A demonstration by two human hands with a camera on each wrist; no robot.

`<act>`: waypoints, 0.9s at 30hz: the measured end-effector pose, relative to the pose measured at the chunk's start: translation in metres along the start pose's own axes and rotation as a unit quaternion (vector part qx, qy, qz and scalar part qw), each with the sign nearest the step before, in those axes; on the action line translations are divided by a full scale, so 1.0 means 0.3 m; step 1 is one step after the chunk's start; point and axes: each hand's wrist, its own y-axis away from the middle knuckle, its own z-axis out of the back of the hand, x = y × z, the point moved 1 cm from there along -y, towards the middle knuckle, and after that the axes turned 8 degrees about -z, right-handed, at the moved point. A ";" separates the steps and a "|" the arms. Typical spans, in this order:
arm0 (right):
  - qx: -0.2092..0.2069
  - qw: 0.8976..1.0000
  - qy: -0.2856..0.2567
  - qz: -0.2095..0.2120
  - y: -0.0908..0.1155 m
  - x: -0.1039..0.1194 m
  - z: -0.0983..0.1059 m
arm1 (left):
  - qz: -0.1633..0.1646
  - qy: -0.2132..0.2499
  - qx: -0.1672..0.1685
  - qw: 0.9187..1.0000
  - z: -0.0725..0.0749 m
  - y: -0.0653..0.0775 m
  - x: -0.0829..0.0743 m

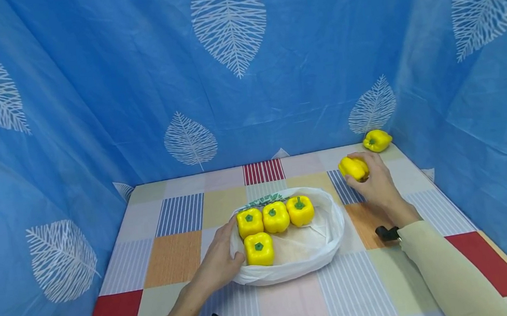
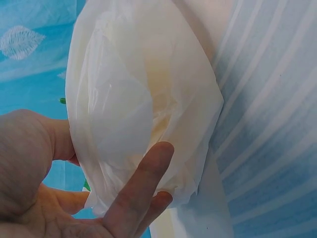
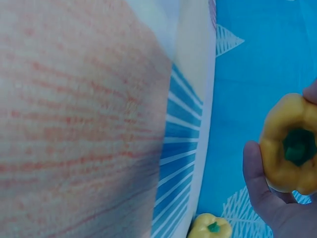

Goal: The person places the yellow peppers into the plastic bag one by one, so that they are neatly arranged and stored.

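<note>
An open white plastic bag [image 1: 294, 272] lies mid-table with its rim spread wide. Several yellow bell peppers [image 1: 275, 218] stand inside it, stems up, three in a back row and one in front at the left. My left hand [image 1: 218, 258] grips the bag's left rim; in the left wrist view, fingers [image 2: 141, 188] lie against the bag's outer side [image 2: 119, 114]. To the right of the bag, my right hand [image 1: 375, 180] holds another yellow bell pepper [image 1: 352, 168] above the table. The right wrist view shows its green stem [image 3: 298, 147] facing the camera.
One more yellow bell pepper [image 1: 377, 141] lies on its side at the table's back right corner. A patchwork-patterned cloth [image 1: 171, 258] covers the table. Blue curtains [image 1: 131, 78] with white leaf prints hang along the back and both sides.
</note>
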 end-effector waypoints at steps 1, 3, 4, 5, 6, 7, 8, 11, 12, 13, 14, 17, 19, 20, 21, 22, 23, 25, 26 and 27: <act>-0.003 1.000 0.000 0.002 0.005 0.006 0.002 | -0.002 -0.001 -0.001 1.000 0.001 0.001 -0.003; -0.006 1.000 -0.002 0.011 0.016 0.018 0.006 | -0.005 -0.003 -0.002 1.000 0.003 0.003 -0.007; -0.006 1.000 -0.005 0.016 0.021 0.023 0.009 | -0.007 -0.005 -0.002 1.000 0.004 0.003 -0.008; -0.008 1.000 -0.007 0.023 0.026 0.029 0.010 | -0.009 -0.007 -0.003 1.000 0.004 0.004 -0.009; -0.010 0.999 -0.009 0.030 0.029 0.035 0.012 | -0.007 -0.008 -0.002 1.000 0.004 0.004 -0.008; -0.012 0.999 -0.010 0.038 0.032 0.039 0.014 | -0.006 -0.008 -0.001 1.000 0.003 0.003 -0.006; -0.013 0.999 -0.012 0.046 0.035 0.043 0.016 | -0.006 -0.007 -0.001 1.000 0.002 0.002 -0.004; -0.025 0.997 -0.012 0.067 0.045 0.054 0.023 | -0.014 -0.002 -0.004 1.000 -0.001 0.000 0.003; -0.029 0.997 -0.011 0.071 0.048 0.056 0.027 | -0.018 -0.001 -0.005 1.000 -0.002 0.000 0.004; -0.033 0.997 -0.008 0.073 0.052 0.058 0.031 | -0.032 -0.010 -0.007 0.999 -0.011 -0.005 0.024; -0.037 0.996 -0.007 0.076 0.057 0.060 0.035 | -0.037 -0.010 -0.009 0.999 -0.011 -0.005 0.024; -0.043 0.996 -0.008 0.080 0.068 0.068 0.045 | -0.044 -0.013 -0.011 0.999 -0.012 -0.005 0.023; -0.043 0.995 -0.014 0.084 0.076 0.078 0.048 | -0.037 -0.015 -0.010 0.999 -0.014 -0.005 0.021; -0.042 0.995 -0.016 0.087 0.081 0.084 0.050 | -0.023 -0.006 -0.009 1.000 -0.006 -0.001 -0.001; -0.041 0.995 -0.017 0.089 0.085 0.089 0.050 | -0.018 -0.008 -0.007 1.000 -0.006 0.001 -0.004; -0.041 0.995 -0.018 0.093 0.090 0.094 0.051 | -0.012 -0.009 -0.005 1.000 -0.008 0.002 -0.006; -0.041 0.994 -0.018 0.095 0.096 0.100 0.052 | -0.006 -0.010 -0.004 1.000 -0.009 0.004 -0.010; -0.044 0.994 -0.016 0.100 0.109 0.109 0.055 | 0.000 -0.013 -0.001 1.000 -0.010 0.007 -0.015; -0.045 0.994 -0.016 0.103 0.115 0.114 0.056 | 0.002 -0.015 -0.001 1.000 -0.011 0.008 -0.016; -0.047 0.993 -0.017 0.107 0.122 0.119 0.057 | 0.003 -0.017 0.000 1.000 -0.013 0.008 -0.015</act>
